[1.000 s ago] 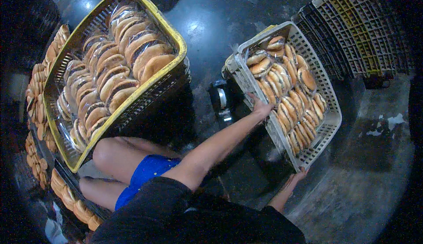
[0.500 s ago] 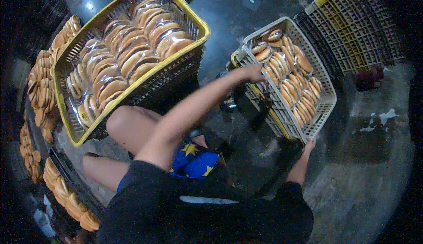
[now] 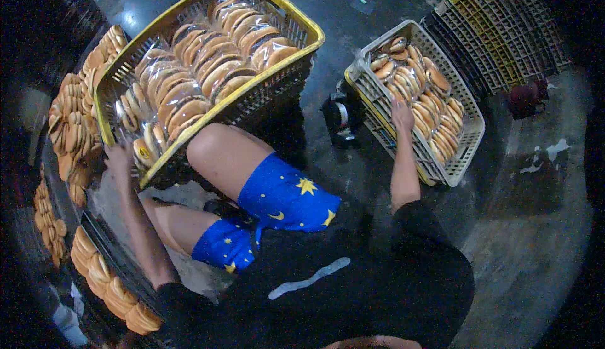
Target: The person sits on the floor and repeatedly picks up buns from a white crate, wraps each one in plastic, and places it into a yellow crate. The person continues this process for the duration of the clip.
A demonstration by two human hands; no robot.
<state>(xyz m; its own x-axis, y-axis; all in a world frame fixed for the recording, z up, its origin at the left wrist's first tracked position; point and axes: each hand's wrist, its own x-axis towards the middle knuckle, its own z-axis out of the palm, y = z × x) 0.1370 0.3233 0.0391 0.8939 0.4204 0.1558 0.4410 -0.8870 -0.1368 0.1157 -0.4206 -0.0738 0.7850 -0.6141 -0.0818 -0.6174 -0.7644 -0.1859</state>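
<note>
A large yellow-rimmed crate at the left holds rows of filled round buns in clear wrapping. My left hand is closed on this crate's near left rim. To the right, a smaller grey crate holds more wrapped buns and sits on top of another yellow-edged crate. My right hand has its fingers bent over the grey crate's near side rim, close against the buns. Its fingertips are partly lost among the buns.
Piles of unwrapped buns line the far left. A dark tray edge runs beside joined bun rows. Stacked crates stand at the upper right, near a dark red object. A dark object with a white band lies between the crates.
My left hand has left the grey crate's side and swung left to the yellow-rimmed crate. My right hand has moved from the grey crate's near corner up along its side.
</note>
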